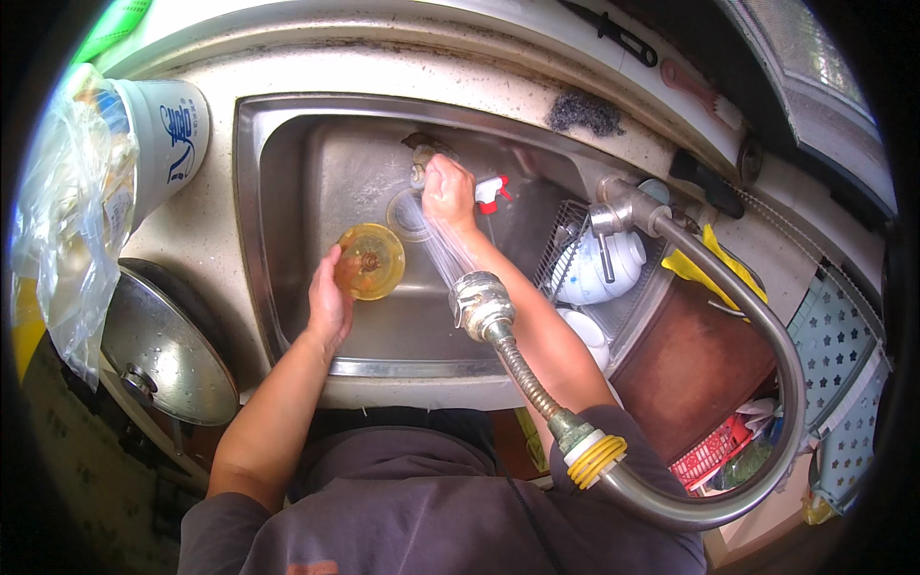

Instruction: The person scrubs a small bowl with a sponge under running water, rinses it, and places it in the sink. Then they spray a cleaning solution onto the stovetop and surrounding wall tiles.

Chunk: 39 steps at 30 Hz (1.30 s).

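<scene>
In the sink basin, my left hand [332, 298] grips the side of a round, amber translucent bowl [377, 269]. Water [440, 244] streams from the faucet head [483, 305] towards my right hand [447, 190], whose fingers are curled at the back of the basin. What the curled fingers hold, if anything, is hidden. Partly behind the stream, a clear round container [402, 215] lies close to that hand. A greyish-brown object [425, 147] sits just past the knuckles, too unclear to name. Beside the wrist is a red-and-white trigger sprayer head [491, 192].
A wire rack [564, 241] with white bowls [604, 269] stands in the basin's right side. The curved faucet pipe [790, 388] arches over my right arm. Left are a white bucket [169, 136] and metal lid [169, 345]. A steel-wool pad [586, 115] and knife [622, 36] lie behind.
</scene>
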Motion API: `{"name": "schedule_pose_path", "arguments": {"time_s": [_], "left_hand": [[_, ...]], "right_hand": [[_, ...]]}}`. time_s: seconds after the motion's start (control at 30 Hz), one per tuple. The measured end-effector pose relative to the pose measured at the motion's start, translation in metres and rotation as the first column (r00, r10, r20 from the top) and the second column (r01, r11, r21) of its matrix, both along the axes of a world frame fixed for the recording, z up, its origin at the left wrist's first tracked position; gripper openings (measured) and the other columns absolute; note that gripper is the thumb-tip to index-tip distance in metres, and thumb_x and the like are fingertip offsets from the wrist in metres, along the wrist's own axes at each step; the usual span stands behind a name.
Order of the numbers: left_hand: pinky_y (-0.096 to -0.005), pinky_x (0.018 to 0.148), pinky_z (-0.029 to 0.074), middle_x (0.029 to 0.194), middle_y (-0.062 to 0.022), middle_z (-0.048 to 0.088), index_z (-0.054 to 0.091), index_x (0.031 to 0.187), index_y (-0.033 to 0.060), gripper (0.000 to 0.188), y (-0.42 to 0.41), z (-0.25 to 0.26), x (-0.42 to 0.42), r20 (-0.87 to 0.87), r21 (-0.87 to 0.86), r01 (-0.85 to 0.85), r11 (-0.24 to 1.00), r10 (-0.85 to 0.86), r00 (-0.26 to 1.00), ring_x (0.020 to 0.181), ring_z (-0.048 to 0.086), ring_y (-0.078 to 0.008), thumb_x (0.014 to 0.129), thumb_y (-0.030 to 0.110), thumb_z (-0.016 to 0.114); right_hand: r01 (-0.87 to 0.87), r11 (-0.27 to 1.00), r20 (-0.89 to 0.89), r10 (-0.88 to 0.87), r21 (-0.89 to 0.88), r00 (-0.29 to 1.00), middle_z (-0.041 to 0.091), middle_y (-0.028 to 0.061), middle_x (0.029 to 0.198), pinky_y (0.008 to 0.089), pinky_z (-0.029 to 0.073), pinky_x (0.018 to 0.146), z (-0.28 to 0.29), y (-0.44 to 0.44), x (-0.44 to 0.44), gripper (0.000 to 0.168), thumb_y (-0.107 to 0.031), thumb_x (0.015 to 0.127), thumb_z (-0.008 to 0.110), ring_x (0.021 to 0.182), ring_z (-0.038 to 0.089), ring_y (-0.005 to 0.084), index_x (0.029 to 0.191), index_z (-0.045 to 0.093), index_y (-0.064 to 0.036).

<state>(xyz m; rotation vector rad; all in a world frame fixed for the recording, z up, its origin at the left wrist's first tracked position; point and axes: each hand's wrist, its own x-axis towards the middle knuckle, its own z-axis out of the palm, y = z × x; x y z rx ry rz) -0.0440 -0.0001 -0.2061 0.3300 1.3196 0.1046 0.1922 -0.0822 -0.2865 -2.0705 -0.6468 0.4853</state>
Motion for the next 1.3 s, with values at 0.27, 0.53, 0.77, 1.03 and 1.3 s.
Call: {"name": "schedule_pose_path", "arguments": {"time_s": [0.27, 0.53, 0.77, 1.03, 1.3], "left_hand": [[-0.0432, 0.117, 0.039, 0.145, -0.0123, 0.059, 0.053, 0.146, 0.0025, 0.053, 0.000, 0.001, 0.002, 0.006, 0.006, 0.001, 1.000, -0.001, 1.000, 0.136, 0.053, -0.0257, 0.108, 0.039, 0.053], [-0.0429, 0.114, 0.041, 0.144, -0.0105, 0.059, 0.053, 0.146, 0.0041, 0.051, 0.002, -0.001, 0.009, 0.059, -0.040, 0.009, 0.999, -0.007, 0.998, 0.134, 0.055, -0.0249, 0.108, 0.039, 0.053], [-0.0422, 0.114, 0.041, 0.146, -0.0076, 0.058, 0.048, 0.152, 0.0086, 0.053, -0.001, 0.018, 0.058, 0.301, -0.015, 0.140, 0.990, -0.129, 0.945, 0.135, 0.055, -0.0213, 0.105, 0.032, 0.056], [-0.0423, 0.112, 0.042, 0.140, -0.0051, 0.057, 0.048, 0.156, 0.0151, 0.060, 0.000, 0.015, 0.076, 0.317, 0.122, 0.282, 0.952, -0.306, 0.898, 0.133, 0.053, -0.0185, 0.098, 0.020, 0.062], [-0.0440, 0.111, 0.044, 0.141, -0.0060, 0.056, 0.052, 0.153, 0.0163, 0.057, 0.005, 0.018, 0.069, 0.249, 0.147, 0.235, 0.961, -0.266, 0.931, 0.131, 0.054, -0.0194, 0.097, 0.018, 0.061]], "right_hand": [[0.042, 0.997, -0.010, -0.041, 0.072, 0.999, 0.061, 0.0181, 0.070, 0.0441, 0.048, 0.063, 0.018, 0.002, 0.002, 0.012, -0.002, 0.087, 0.052, 0.066, 0.063, 0.0378, 0.077, 0.058, 0.000], [0.092, 0.992, -0.136, -0.103, -0.083, 0.985, 0.061, 0.0189, 0.072, 0.0427, 0.048, 0.062, 0.032, -0.012, 0.000, 0.021, -0.010, 0.095, 0.050, 0.065, 0.061, 0.0369, 0.079, 0.058, 0.000], [0.198, 0.970, -0.097, -0.213, -0.142, 0.972, 0.069, 0.0138, 0.077, 0.0386, 0.051, 0.066, 0.049, -0.008, 0.008, 0.021, -0.023, 0.102, 0.064, 0.070, 0.067, 0.0272, 0.098, 0.065, -0.002], [0.003, 0.993, 0.029, 0.001, -0.117, 1.000, 0.070, 0.0175, 0.093, 0.0459, 0.053, 0.076, 0.081, -0.037, 0.017, 0.013, -0.011, 0.095, 0.059, 0.081, 0.066, 0.0376, 0.089, 0.066, -0.001], [0.456, 0.868, -0.916, -0.004, 0.196, 0.401, 0.066, 0.0017, 0.079, 0.0246, 0.049, 0.062, 0.076, -0.051, -0.043, 0.022, -0.016, 0.105, 0.055, 0.067, 0.060, 0.0104, 0.093, 0.068, -0.003]]}}
